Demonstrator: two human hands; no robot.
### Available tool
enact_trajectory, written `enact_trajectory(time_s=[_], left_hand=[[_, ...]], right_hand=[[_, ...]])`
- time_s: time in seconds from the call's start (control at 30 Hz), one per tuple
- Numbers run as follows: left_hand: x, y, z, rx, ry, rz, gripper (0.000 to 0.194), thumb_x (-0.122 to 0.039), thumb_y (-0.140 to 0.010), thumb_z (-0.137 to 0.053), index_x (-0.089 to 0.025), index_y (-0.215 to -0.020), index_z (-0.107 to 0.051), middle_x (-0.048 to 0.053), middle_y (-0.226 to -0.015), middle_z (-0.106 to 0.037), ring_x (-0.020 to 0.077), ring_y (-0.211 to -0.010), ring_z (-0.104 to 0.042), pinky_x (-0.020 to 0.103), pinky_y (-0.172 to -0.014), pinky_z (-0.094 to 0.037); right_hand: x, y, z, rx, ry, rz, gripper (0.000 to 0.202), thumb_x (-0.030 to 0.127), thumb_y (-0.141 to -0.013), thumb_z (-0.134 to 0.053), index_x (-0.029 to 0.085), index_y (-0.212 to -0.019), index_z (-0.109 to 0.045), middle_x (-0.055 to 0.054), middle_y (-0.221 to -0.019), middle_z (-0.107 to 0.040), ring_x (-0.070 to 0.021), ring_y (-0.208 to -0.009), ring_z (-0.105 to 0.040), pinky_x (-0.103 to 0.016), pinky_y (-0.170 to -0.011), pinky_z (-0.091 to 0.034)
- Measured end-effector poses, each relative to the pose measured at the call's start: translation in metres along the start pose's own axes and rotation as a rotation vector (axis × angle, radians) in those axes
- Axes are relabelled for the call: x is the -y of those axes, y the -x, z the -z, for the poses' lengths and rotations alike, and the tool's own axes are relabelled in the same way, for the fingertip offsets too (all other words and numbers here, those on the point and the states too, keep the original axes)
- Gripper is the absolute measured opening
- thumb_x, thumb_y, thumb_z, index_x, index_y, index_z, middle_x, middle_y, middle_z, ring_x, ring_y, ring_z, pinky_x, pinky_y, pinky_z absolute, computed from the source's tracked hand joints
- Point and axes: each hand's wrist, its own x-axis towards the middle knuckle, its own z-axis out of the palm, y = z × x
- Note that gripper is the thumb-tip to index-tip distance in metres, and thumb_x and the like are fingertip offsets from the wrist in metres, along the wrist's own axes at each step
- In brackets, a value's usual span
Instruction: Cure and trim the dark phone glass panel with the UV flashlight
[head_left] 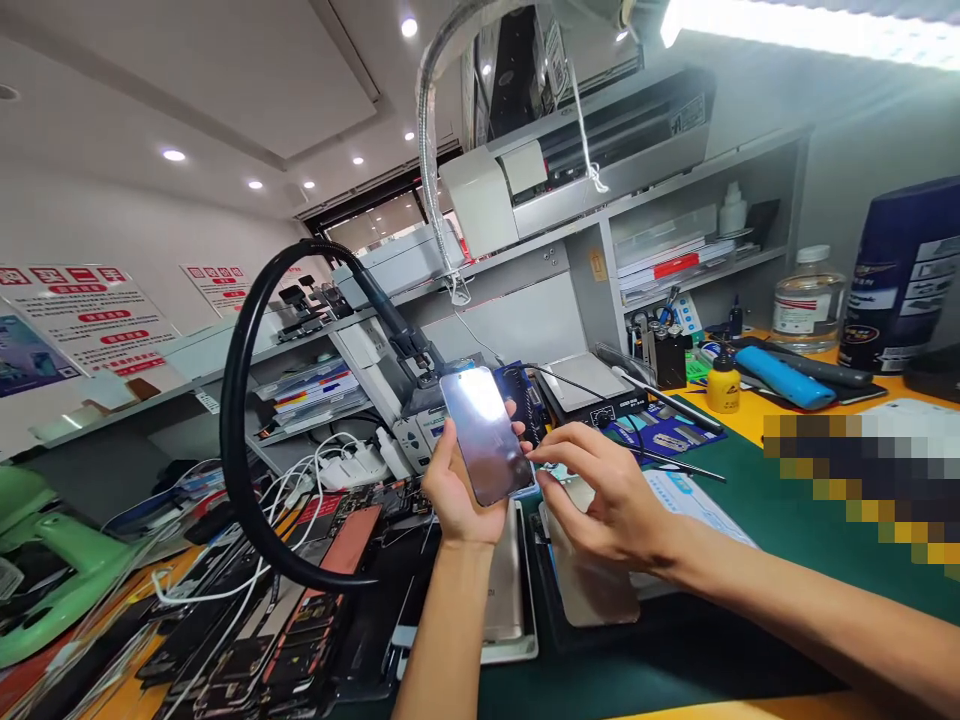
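Note:
A phone (487, 440) with a glossy, reflective face is held up by my left hand (459, 495), whose thumb and fingers wrap its edges. Just right of the phone's lower corner is my right hand (604, 495), its thumb and forefinger apart and curved, with the fingertips near the phone's edge. Whether those tips touch it is hard to tell. Below my right hand lies a gold phone or back cover (592, 590) on the green mat (780, 610). Another gold phone (504, 600) rests in a white-edged tray under my left wrist.
A thick black hose (232, 430) arches at the left over phone parts and white cables (322, 490). Behind stand a boxy device (424, 438) and shelves. A yellow bottle (723, 385), blue tool (784, 377) and clear bottle (808, 300) are at the right.

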Motion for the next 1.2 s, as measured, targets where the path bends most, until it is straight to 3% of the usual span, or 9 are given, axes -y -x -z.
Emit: enact_trajectory(time_s=[0.3, 0.67, 0.83, 1.0, 1.2], left_hand=[[-0.001, -0.001, 0.004, -0.052, 0.028, 0.063, 0.048, -0.045, -0.094, -0.054, -0.010, -0.125, -0.066, 0.018, -0.110, -0.075, 0.0263, -0.080, -0.071, 0.043, -0.076, -0.060], [0.000, 0.001, 0.001, -0.025, 0.047, 0.118, 0.047, -0.046, -0.095, -0.047, -0.008, -0.103, -0.076, 0.017, -0.104, -0.076, 0.0239, -0.078, -0.069, 0.041, -0.076, -0.060], [0.000, 0.000, -0.002, -0.021, 0.057, 0.129, 0.049, -0.046, -0.097, -0.045, -0.009, -0.104, -0.076, 0.017, -0.104, -0.076, 0.0237, -0.078, -0.069, 0.038, -0.072, -0.060], [0.001, 0.002, -0.003, -0.035, 0.064, 0.119, 0.046, -0.044, -0.096, -0.046, -0.010, -0.108, -0.075, 0.017, -0.104, -0.077, 0.0248, -0.077, -0.070, 0.046, -0.081, -0.061], [0.000, 0.002, -0.006, -0.082, 0.025, 0.094, 0.046, -0.042, -0.096, -0.048, -0.009, -0.117, -0.071, 0.019, -0.108, -0.076, 0.0278, -0.081, -0.072, 0.046, -0.078, -0.062]], right_hand=[[0.004, 0.000, 0.000, 0.008, -0.009, 0.018, 0.022, 0.010, -0.088, -0.056, 0.017, -0.106, -0.065, -0.010, -0.098, -0.065, -0.0202, -0.087, -0.065, -0.034, -0.074, -0.056], [0.000, 0.004, -0.003, 0.010, -0.015, 0.019, 0.024, 0.007, -0.085, -0.056, 0.016, -0.105, -0.064, -0.010, -0.097, -0.065, -0.0197, -0.084, -0.062, -0.033, -0.072, -0.054], [0.000, 0.004, -0.002, 0.015, -0.011, 0.021, 0.025, 0.007, -0.084, -0.057, 0.016, -0.106, -0.064, -0.010, -0.097, -0.065, -0.0197, -0.085, -0.062, -0.034, -0.074, -0.054], [0.001, 0.004, -0.002, 0.005, -0.045, -0.004, 0.026, 0.006, -0.084, -0.056, 0.016, -0.107, -0.064, -0.010, -0.097, -0.065, -0.0192, -0.084, -0.062, -0.033, -0.073, -0.053], [-0.001, 0.004, -0.002, -0.020, -0.081, -0.080, 0.024, 0.008, -0.086, -0.056, 0.017, -0.105, -0.067, -0.008, -0.095, -0.065, -0.0173, -0.083, -0.063, -0.030, -0.071, -0.051]])
